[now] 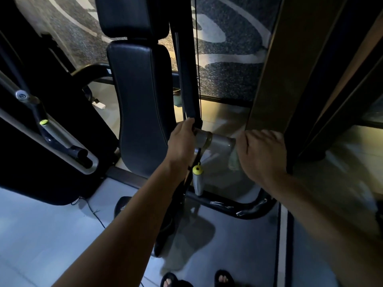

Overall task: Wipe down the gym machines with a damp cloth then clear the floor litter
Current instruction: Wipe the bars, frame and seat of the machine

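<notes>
Left hand (182, 139) grips the machine arm (189, 90); right hand (261, 154), fingers curled, presses a cloth (234, 160) against the grey tube (217, 141)

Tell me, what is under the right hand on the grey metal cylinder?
A pale greenish cloth shows below the right hand, pressed at the end of the grey cylinder. The hand covers most of the cloth, so its full shape cannot be seen.

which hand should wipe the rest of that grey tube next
Right hand: it already holds the cloth against the grey tube. The left hand grips the tube's other end.
</notes>
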